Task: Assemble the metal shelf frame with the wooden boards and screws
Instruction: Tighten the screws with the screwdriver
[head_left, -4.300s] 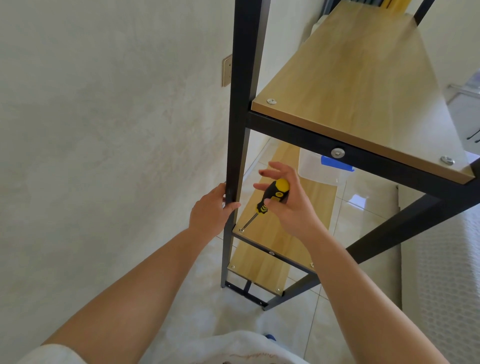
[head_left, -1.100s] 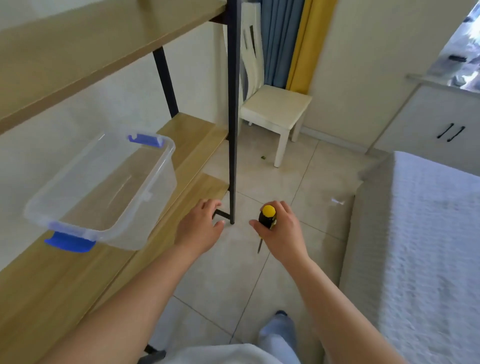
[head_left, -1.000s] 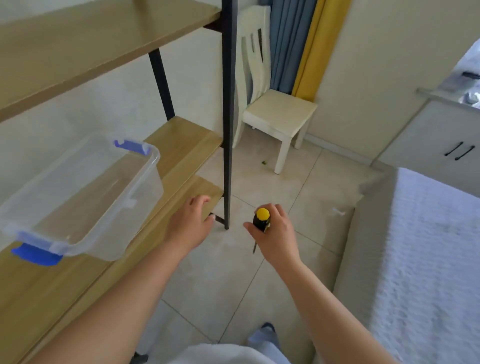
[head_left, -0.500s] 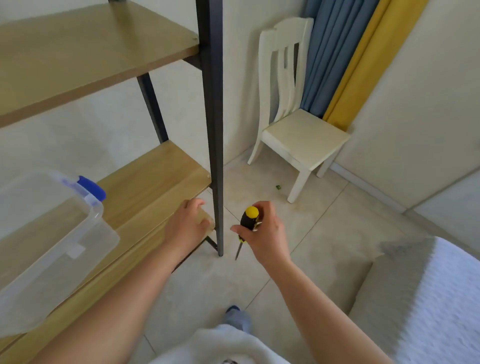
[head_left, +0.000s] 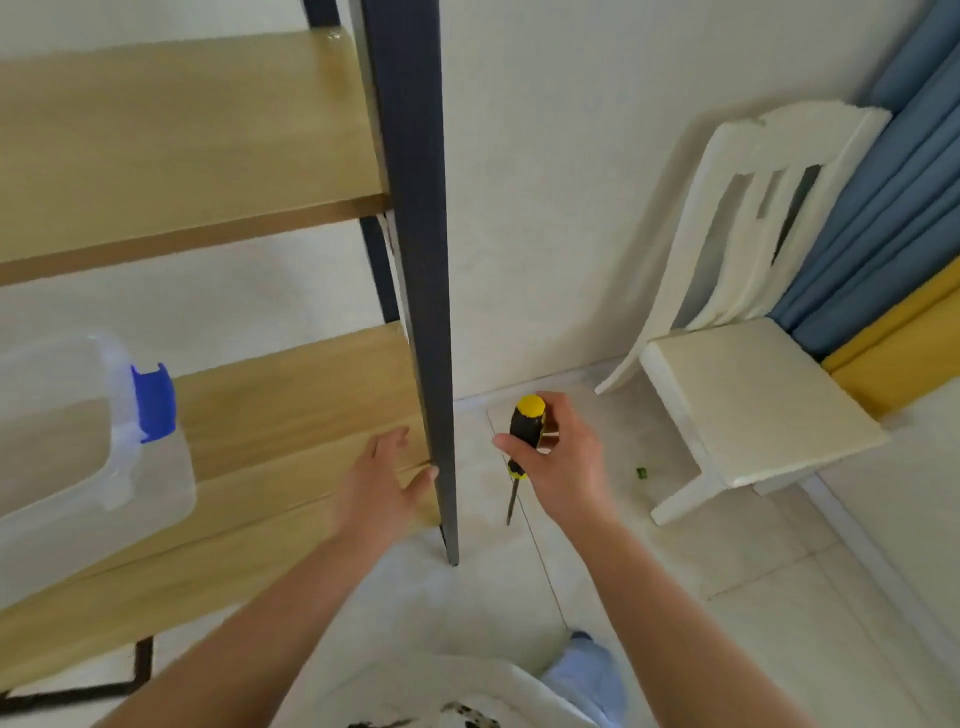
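Right in the middle of the shot, running from 12 o'clock down to the floor, is the dark metal upright post (head_left: 415, 260) of the shelf frame, foot planted on the pale tiled floor (head_left: 727, 649). Off toward 9 and 10 o'clock the light wooden shelf boards (head_left: 182, 145) are already sitting in the frame, one up high and lower ones (head_left: 291, 410) stacked below it. The left hand (head_left: 382, 486) is just at 9 o'clock of the post, fingers straight and spread, palm over the edge of a lower board, thumb tip right up against the post; can't really tell if the palm is touching the wood, it's all a bit blurry. The right hand (head_left: 558, 462) is on the post's 3 o'clock side, fingers wrapped around a black and yellow-capped screwdriver (head_left: 522, 447), shaft pointing down at the tiles, clear of the frame. A clear plastic storage bin with a blue latch (head_left: 98, 452) sits on a lower board way over at 9 o'clock. A cream wooden chair (head_left: 743, 405) stands at 3 o'clock against the wall, with blue and yellow curtains (head_left: 893, 249) behind it at 2 o'clock. There's a tiny green bit (head_left: 642, 472) on the floor between the right hand and the chair leg.
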